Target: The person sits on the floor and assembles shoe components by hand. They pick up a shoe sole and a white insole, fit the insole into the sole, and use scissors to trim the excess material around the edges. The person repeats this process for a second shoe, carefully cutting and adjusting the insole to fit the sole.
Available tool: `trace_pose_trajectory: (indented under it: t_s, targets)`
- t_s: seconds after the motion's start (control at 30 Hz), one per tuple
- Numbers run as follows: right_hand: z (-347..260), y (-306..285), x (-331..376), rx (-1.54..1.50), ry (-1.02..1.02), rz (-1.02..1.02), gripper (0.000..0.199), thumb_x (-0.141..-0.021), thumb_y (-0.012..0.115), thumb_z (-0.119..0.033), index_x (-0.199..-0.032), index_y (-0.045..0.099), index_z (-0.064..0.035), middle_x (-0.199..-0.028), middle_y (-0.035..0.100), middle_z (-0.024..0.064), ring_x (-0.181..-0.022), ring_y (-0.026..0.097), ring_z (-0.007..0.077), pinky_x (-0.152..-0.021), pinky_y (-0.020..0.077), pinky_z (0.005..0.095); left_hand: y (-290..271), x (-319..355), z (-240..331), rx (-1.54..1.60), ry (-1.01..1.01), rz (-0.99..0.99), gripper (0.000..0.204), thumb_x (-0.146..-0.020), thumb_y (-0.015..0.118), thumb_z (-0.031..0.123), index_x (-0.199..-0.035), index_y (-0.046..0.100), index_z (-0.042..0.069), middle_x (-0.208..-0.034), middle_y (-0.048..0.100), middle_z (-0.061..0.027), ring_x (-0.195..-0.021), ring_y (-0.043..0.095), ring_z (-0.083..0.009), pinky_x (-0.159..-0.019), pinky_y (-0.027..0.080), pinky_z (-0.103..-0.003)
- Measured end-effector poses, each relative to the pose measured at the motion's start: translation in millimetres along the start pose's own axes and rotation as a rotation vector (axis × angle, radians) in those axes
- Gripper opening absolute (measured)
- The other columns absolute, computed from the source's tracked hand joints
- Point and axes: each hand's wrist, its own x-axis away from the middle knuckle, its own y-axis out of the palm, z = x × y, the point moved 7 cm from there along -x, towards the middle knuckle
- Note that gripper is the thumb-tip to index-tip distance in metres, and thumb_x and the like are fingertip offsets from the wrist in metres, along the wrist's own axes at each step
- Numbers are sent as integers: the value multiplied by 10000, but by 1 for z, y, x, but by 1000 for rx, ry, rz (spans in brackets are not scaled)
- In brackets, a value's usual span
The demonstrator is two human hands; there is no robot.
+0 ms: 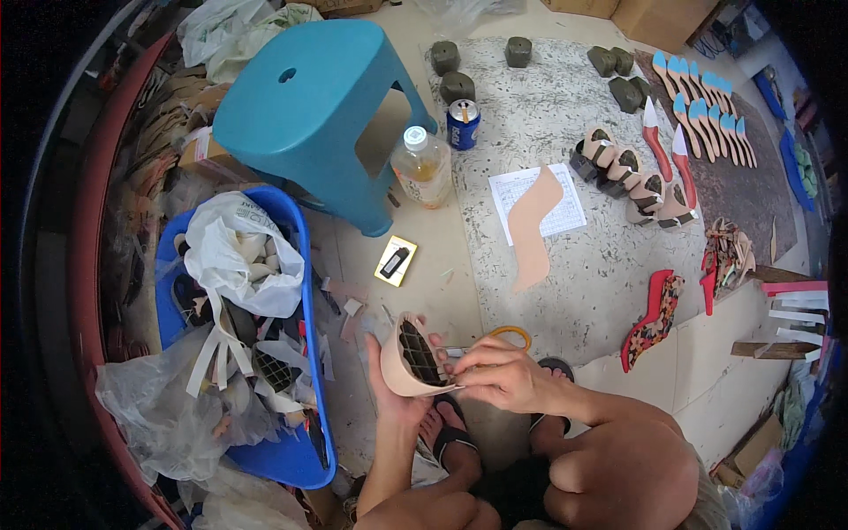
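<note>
Cupping a dark, grid-lined block (420,353) edged by a curved, pale-pink strip (400,371) in left hand (395,404), pinching strip's end at four o'clock with right hand (499,378)

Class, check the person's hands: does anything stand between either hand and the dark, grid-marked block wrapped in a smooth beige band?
Nothing visible does. The left hand cups the smooth beige band around the dark, grid-marked block, and the right hand touches the band's lower-right edge.
</note>
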Motion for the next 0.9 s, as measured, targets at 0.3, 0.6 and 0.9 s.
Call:
trace_pose_trajectory:
  t_s: [0.3,0.6,0.9]
  targets:
    - [-12,-10,-25,-161,232,48,1274,-629,893,-378,-1514,78,45,-1524,166,322,-1426,219,459,-1142,292,454,-3,2,-21,-325,94,78,857,-914,243,765,-1155,599,24,-897,639,-111,-689,589,-213,-577,482,-335]
    - [29,-1,-14,-862,454,162,551,-792,767,-102,-1283,553,27,-1331,560,130,-1134,588,181,-964,488,348,-6,7,-22,-779,334,88,818,-987,207,659,-1178,597,-34,-987,668,-103,-903,633,-193,-801,495,-318]
    - [51,-6,-2,-757,608,264,448,-1051,416,-281,-1355,503,37,-1268,594,119,-1158,553,156,-1005,419,298,20,6,-14,-900,372,79,588,-1073,245,404,-1404,444,-39,-1228,608,-152,-1079,595,-209,-941,466,-327]
